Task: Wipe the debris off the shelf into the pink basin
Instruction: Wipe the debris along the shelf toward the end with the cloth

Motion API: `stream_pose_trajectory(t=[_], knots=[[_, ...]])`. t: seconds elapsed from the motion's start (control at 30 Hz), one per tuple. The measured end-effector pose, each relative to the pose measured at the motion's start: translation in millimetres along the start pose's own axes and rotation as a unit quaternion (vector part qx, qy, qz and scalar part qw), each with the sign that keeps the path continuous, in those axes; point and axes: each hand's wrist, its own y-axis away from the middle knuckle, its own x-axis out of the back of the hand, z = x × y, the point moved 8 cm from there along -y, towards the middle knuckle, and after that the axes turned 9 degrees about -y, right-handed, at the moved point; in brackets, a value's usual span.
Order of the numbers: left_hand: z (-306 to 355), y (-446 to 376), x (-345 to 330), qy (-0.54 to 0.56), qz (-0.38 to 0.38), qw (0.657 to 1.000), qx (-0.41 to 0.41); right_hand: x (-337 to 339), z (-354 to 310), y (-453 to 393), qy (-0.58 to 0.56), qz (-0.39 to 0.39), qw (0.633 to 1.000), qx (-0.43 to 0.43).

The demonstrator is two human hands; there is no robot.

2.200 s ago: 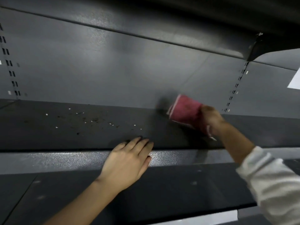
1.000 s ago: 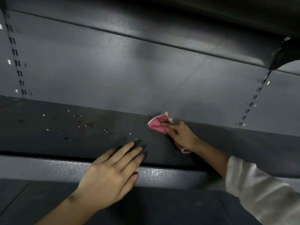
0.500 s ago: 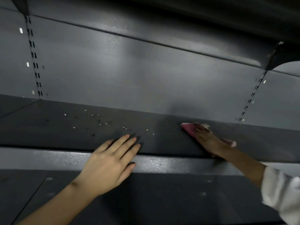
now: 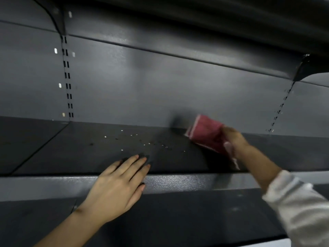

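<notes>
A dark grey metal shelf (image 4: 53, 154) runs across the view. Small white and dark crumbs of debris (image 4: 146, 143) lie scattered on its middle. My right hand (image 4: 233, 138) is shut on a pink cloth (image 4: 206, 134), held raised near the back wall, just right of the debris. My left hand (image 4: 121, 186) lies flat over the shelf's front lip, fingers together, fingertips touching the shelf surface just in front of the crumbs. No pink basin is in view.
A grey back panel (image 4: 142, 90) with slotted uprights (image 4: 67, 77) stands behind the shelf. Another shelf (image 4: 213, 24) hangs overhead on brackets. A lower shelf (image 4: 178, 220) extends below the front lip.
My right hand lifted the pink cloth off the shelf surface and tilted it up near the back wall. The view shifted left. My left hand stayed on the front lip.
</notes>
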Motion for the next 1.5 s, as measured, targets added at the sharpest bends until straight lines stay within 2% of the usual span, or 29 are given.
stream_pose_trajectory(t=[0.1, 0.17, 0.27, 0.3, 0.37, 0.43, 0.47, 0.57, 0.63, 0.77, 0.9, 0.93, 1.03, 1.1, 1.13, 1.17, 1.3, 1.4, 1.5], knots=[[-1.2, 1.7, -0.8, -0.008, 0.000, 1.000, -0.007, 71.5, -5.0, -11.9, -0.077, 0.060, 0.995, -0.032], [0.7, 2.4, -2.5, -0.018, 0.009, 1.000, -0.010, 111.9, -4.1, -21.6, -0.071, 0.110, 0.990, -0.044], [0.2, 1.1, -4.4, -0.034, 0.018, 0.999, -0.012, 146.8, -6.2, -34.5, 0.099, 0.186, 0.977, -0.008], [0.8, 1.2, -5.9, -0.037, 0.023, 0.999, -0.016, 142.8, 0.7, -40.2, 0.151, 0.174, 0.973, -0.018], [2.2, 1.2, -7.4, -0.039, 0.042, 0.998, -0.018, 116.7, 23.2, -55.4, 0.269, 0.099, 0.958, -0.029], [1.7, -0.1, -8.5, -0.044, 0.054, 0.998, -0.013, 77.1, 34.2, -64.0, 0.396, 0.027, 0.918, -0.020], [1.7, -0.3, -9.7, -0.047, 0.055, 0.997, -0.013, 54.3, 32.5, -63.2, 0.415, 0.005, 0.910, 0.005], [2.4, -0.4, -10.1, -0.050, 0.056, 0.997, -0.013, -25.3, 21.7, -46.1, 0.359, -0.115, 0.921, 0.096], [2.3, 0.1, -11.2, -0.052, 0.053, 0.997, -0.015, -63.8, 17.0, -29.7, 0.331, -0.155, 0.921, 0.135], [-0.7, 3.8, -11.6, -0.050, 0.044, 0.998, -0.013, -76.1, 3.5, -20.0, 0.361, -0.131, 0.899, 0.210], [-0.9, 3.8, -8.6, -0.056, 0.062, 0.997, -0.005, -8.0, -15.6, -44.4, 0.181, -0.079, 0.964, 0.180], [-0.5, 3.4, -8.1, -0.057, 0.064, 0.996, -0.002, 23.4, -13.7, -56.5, 0.185, -0.046, 0.969, 0.158], [-1.1, 1.7, -9.5, -0.064, 0.058, 0.996, 0.003, 100.9, 24.4, -85.6, 0.296, -0.025, 0.954, 0.036], [-1.0, 1.8, -13.7, -0.069, 0.047, 0.996, 0.007, 125.0, 44.3, -102.3, 0.434, -0.018, 0.901, 0.008], [-0.3, 1.4, -13.9, -0.071, 0.045, 0.996, 0.010, 119.9, 45.7, -109.6, 0.469, -0.028, 0.882, 0.024], [0.1, 0.5, -12.8, -0.075, 0.046, 0.996, 0.012, 103.7, 46.5, -114.8, 0.473, -0.047, 0.879, 0.035], [1.0, -1.6, -8.9, -0.077, 0.024, 0.997, 0.008, -13.5, 42.7, -109.9, 0.425, -0.139, 0.889, 0.093], [2.2, -0.6, -9.9, -0.068, 0.014, 0.998, 0.013, -118.1, 32.9, -78.1, 0.440, -0.228, 0.851, 0.173], [2.4, -0.9, -7.3, -0.058, 0.024, 0.998, 0.000, -180.9, 25.1, -38.8, 0.422, -0.247, 0.842, 0.227]])
